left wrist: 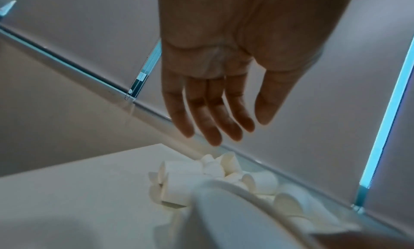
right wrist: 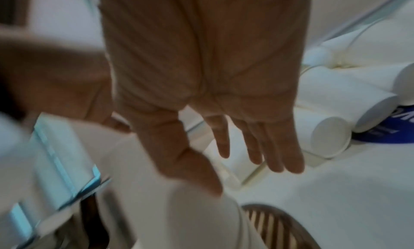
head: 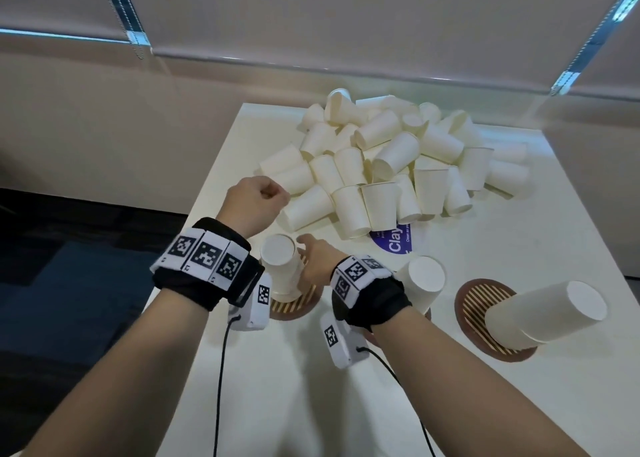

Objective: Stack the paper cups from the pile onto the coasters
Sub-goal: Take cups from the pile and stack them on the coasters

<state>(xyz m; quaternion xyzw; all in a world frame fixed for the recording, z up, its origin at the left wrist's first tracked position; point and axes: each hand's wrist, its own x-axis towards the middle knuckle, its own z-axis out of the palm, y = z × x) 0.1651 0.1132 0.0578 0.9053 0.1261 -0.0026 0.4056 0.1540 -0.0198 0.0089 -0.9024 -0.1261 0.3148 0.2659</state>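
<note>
A pile of white paper cups [head: 391, 159] lies at the back of the white table [head: 311, 404]. Three brown striped coasters sit near the front, each with upside-down cups on it. My right hand [head: 313, 261] is beside the stack [head: 282, 266] on the left coaster [head: 298, 306]. In the right wrist view its fingers [right wrist: 275, 155] are straight, and the thumb lies against that stack [right wrist: 201, 217]. My left hand [head: 258, 202] hovers at the pile's near left edge. Its fingers [left wrist: 215, 111] are extended and hold nothing.
The middle stack [head: 422, 280] stands just right of my right wrist, its coaster mostly hidden. A stack [head: 543, 314] stands on the right coaster [head: 474, 301]. A blue sticker [head: 394, 243] lies in front of the pile. The table's left edge drops to dark floor.
</note>
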